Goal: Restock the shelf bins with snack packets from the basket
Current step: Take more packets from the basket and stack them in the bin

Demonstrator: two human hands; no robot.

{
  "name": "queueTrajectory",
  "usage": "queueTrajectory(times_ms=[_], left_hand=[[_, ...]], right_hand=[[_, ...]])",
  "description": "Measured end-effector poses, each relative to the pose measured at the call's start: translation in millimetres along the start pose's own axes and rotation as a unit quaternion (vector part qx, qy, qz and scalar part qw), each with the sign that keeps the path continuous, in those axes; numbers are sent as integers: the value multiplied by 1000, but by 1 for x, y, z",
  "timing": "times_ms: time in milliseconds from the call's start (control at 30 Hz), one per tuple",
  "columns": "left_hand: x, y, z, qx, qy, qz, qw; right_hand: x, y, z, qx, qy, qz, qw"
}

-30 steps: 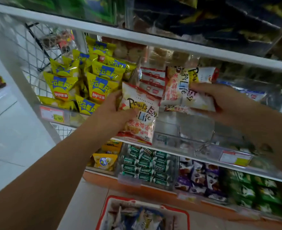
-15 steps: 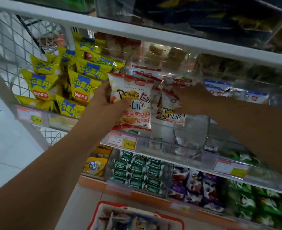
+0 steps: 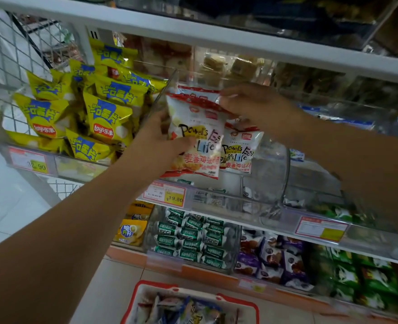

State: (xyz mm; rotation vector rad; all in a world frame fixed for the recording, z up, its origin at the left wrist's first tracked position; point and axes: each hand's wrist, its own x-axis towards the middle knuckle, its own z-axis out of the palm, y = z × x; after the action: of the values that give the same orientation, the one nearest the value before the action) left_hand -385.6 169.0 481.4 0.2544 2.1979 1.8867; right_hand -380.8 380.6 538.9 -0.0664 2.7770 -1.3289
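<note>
While two matching packets hang at the mouth of the clear bin (image 3: 286,169) on the middle shelf (image 3: 228,206), the step in hand looks to be the placing, not the fetching. The left grip (image 3: 167,139) is closed round the left side of a white-and-red snack packet (image 3: 198,122) and holds it upright before the bin. The right grip (image 3: 251,106) comes in from the right with fingers curled and pinches the top of a second packet (image 3: 239,148), which hangs just beside and partly behind the first. More red-topped packets stand deeper in the bin. The next move probably calls for easing each packet in among those and letting go one at a time so they stay upright. More stock waits in the red-rimmed basket (image 3: 151,284) on the floor below.
</note>
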Motion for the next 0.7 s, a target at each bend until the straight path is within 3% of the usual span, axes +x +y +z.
queueTrajectory(times_ms=[33,100,200,467,700], left_hand=[[3,0,3,-4,-27,-4,1000],[7,2,12,3,-75,-11,997],[10,3,22,108,-84,-7,991],[14,2,45,340,-151,-61,926],[18,4,60,410,-221,-81,881]], right_hand=[[-5,-10,-1,19,-44,11,999],[-10,-17,-2,-107,-95,-12,990],[-5,-8,-9,-300,-73,-46,950],[-8,42,2,-488,-62,-41,870],[-7,48,9,-581,-19,-59,811]])
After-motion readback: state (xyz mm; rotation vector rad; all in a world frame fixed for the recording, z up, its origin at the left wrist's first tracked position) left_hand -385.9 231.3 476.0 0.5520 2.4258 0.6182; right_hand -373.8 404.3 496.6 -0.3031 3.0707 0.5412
